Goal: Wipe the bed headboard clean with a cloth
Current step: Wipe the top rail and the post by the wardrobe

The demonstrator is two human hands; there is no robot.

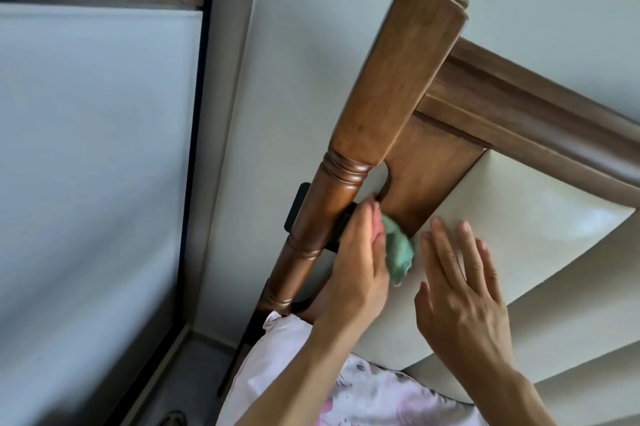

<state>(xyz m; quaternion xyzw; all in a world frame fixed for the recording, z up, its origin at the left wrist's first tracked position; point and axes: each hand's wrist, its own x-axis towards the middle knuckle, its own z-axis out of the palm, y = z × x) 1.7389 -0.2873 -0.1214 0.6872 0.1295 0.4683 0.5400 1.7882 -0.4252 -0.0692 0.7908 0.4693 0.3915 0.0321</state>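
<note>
Cloth first: the crumpled green cloth [504, 254] sits bunched in the left hand [360, 269], whose grip closes around it and presses it to the brown wooden edge of the bed headboard [426, 176], just beside the turned wooden bedpost [388, 86]. The right hand [460, 287] lies flat, fingers straight, on the cream padded headboard panel [540, 217], holding nothing. Risks from here, as I judge them: the wad is small, so bare fingertips may rub the wood instead of fabric and leave smears; the narrow slot between post and panel could go unwiped (it looks a tight fit for the cloth); the bracing palm may mark the cream padding. Below, a white floral pillow [346, 391] rests against the headboard and could catch falling dust.
</note>
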